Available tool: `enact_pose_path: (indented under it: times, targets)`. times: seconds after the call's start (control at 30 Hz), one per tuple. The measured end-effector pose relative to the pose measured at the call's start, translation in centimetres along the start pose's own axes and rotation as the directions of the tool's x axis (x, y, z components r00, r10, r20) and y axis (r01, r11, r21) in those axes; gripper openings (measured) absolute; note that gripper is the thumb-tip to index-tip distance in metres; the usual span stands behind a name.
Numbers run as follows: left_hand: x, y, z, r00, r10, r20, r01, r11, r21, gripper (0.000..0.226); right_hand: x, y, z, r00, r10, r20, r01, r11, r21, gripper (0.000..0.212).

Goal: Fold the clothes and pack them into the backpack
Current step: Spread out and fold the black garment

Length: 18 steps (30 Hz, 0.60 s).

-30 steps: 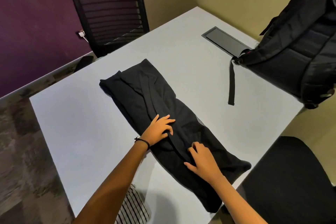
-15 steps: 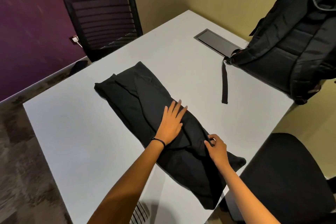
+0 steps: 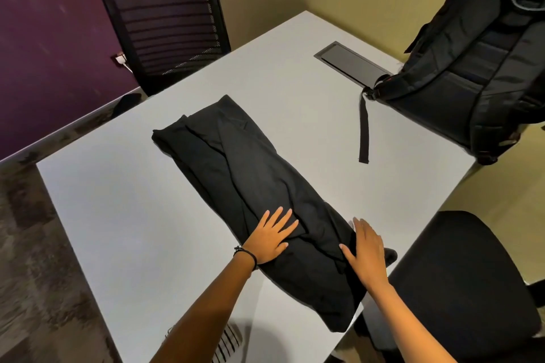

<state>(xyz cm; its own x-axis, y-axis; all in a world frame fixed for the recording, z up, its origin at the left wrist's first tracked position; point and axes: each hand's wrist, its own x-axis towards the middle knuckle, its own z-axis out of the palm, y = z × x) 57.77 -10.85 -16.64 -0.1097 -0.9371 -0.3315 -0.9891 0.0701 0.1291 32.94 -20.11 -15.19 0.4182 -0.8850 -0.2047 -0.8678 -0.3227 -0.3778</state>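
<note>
The black garment (image 3: 250, 180) lies on the white table (image 3: 132, 215) as a long, narrow bundle, folded lengthwise and running diagonally from the table's middle down to its near right edge, where the end droops over the rim. Its layers overlap in soft, uneven creases, with one flap crossing over the middle.

The left hand (image 3: 272, 240) lies flat on the near part of the cloth, fingers straight and spread, gripping nothing. The right hand (image 3: 367, 250) rests the same way just beside it, palm down on the garment's right edge.

The black backpack (image 3: 486, 68) stands at the far right corner, well apart from the garment, with one strap (image 3: 363, 132) trailing flat across the table between them. A dark cable hatch (image 3: 351, 66) sits beside the backpack. Two black chairs flank the table: a slatted-back chair (image 3: 168, 29) at the far side and a padded chair (image 3: 460, 283) at the near right. A striped cloth (image 3: 227, 345) shows under the left forearm.
</note>
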Motion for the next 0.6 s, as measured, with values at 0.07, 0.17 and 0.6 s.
enact_pose_path:
  times: [0.07, 0.17, 0.6]
  targets:
    - [-0.4, 0.2, 0.2, 0.999, -0.019, 0.035, 0.018, 1.000, 0.012, 0.059, 0.0, 0.4, -0.1, 0.998, 0.006, 0.066, -0.005, 1.000, -0.017, 0.053]
    - [-1.1, 1.0, 0.4, 0.999, -0.039, -0.016, 0.039, 0.999, 0.004, 0.061, -0.1, 0.7, -0.4, 0.998, -0.001, 0.069, 0.004, 0.999, -0.040, 0.028]
    - [-2.1, 3.4, 0.7, 0.986, -0.118, -0.117, 0.092, 0.975, -0.202, 0.046, -1.0, -4.9, -0.7, 0.978, -0.170, -0.117, 0.179, 0.981, 0.074, 0.046]
